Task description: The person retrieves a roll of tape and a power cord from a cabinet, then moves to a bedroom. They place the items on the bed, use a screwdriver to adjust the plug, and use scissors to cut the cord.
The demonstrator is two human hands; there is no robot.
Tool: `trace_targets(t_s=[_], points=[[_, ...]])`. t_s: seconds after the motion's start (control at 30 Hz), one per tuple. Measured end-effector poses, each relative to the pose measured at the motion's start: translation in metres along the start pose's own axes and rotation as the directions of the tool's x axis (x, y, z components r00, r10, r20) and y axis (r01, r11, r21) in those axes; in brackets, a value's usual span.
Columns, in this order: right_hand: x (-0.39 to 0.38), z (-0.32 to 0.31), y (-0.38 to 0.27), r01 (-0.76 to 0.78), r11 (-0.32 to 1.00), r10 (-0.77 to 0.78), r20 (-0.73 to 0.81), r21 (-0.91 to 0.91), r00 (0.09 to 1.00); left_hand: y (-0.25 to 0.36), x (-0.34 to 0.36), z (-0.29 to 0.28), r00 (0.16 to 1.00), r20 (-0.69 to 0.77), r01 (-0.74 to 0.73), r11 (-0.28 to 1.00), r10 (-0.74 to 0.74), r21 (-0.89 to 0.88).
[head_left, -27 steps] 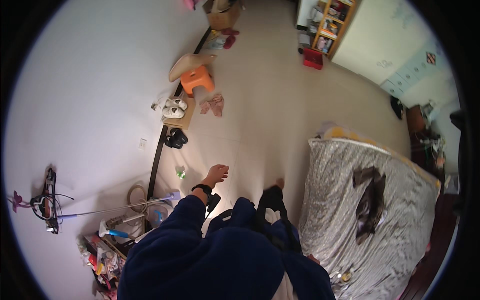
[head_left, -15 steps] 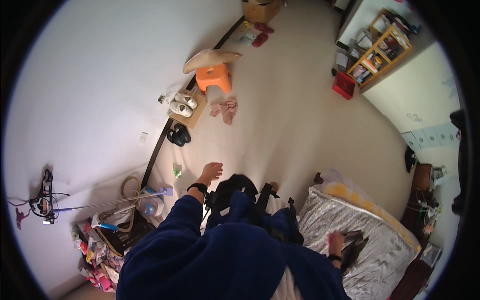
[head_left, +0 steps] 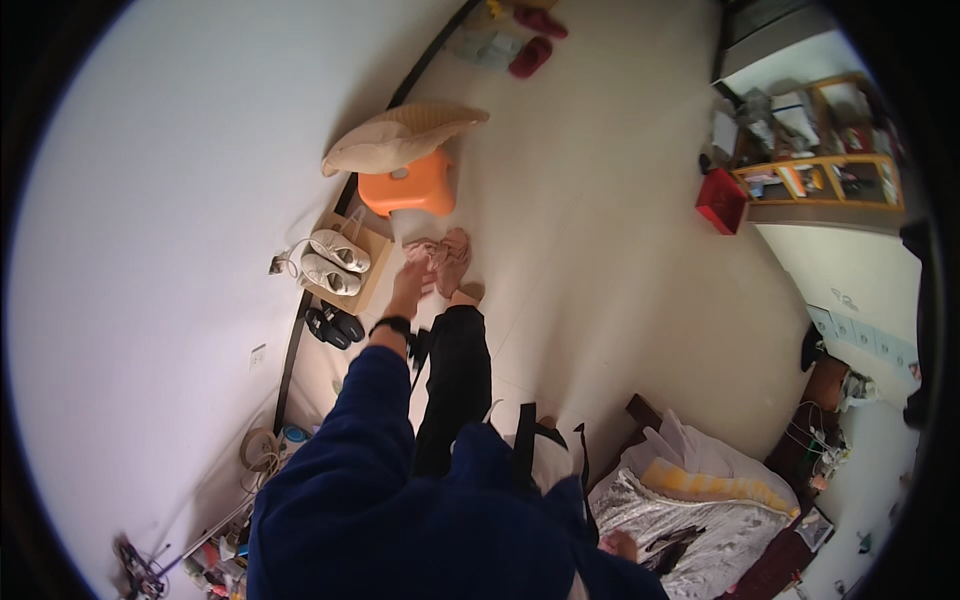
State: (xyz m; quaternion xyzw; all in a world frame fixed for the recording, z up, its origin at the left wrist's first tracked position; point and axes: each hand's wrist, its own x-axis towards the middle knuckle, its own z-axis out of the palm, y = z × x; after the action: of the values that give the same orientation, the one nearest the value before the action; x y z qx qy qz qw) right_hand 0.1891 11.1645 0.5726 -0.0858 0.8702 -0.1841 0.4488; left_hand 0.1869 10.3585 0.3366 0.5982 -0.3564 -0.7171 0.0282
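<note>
My left hand [head_left: 408,290] reaches forward with fingers apart and nothing seen in it. A black band circles its wrist. In the picture its fingertips come up to the crumpled pink cloth [head_left: 455,245] on the floor; whether they touch it I cannot tell. My foot, in a black trouser leg [head_left: 455,370], stands just short of the cloth. My right hand [head_left: 620,545] is low at my side, by the silvery bed cover [head_left: 640,505]. It is small and blurred, so its fingers cannot be made out. A dark brown item [head_left: 675,550] lies on the cover.
An orange stool [head_left: 410,187] with a beige cushion [head_left: 395,138] stands by the left wall. White shoes [head_left: 335,262] on cardboard and black slippers [head_left: 335,326] are nearer. Red slippers [head_left: 530,57] lie far ahead. At right are a red box [head_left: 721,202] and a wooden shelf [head_left: 820,180].
I have moved forward, and the stool, shoes and cloth are closer. My left hand has gone forward toward the cloth. My right hand has drawn back from the dark item on the bed.
</note>
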Motion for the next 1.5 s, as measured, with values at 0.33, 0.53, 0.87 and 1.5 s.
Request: trace_targets(t_s=[0.33,0.53,0.87,1.5], points=[[-0.005,0.029,-0.125,-0.570,0.585,0.626,0.126,0.576,0.769,-0.012,0.345,-0.032,0.978,-0.178,0.032,0.923,-0.108,-0.383],[0.014,0.080,-0.188,-0.799,0.380,0.881,0.080,0.465,0.466,-0.010,0.422,-0.059,0.996,-0.071,0.003,0.861,-0.045,-0.508],[-0.016,0.160,-0.264,-0.762,0.302,0.916,0.047,0.573,0.398,0.044,0.344,-0.006,0.966,-0.019,-0.226,0.810,0.256,-0.541],[-0.205,0.495,-0.230,0.006,-0.225,0.916,0.209,0.974,0.341,-0.203,-0.254,0.097,0.720,0.421,0.460,0.833,-0.552,0.307]])
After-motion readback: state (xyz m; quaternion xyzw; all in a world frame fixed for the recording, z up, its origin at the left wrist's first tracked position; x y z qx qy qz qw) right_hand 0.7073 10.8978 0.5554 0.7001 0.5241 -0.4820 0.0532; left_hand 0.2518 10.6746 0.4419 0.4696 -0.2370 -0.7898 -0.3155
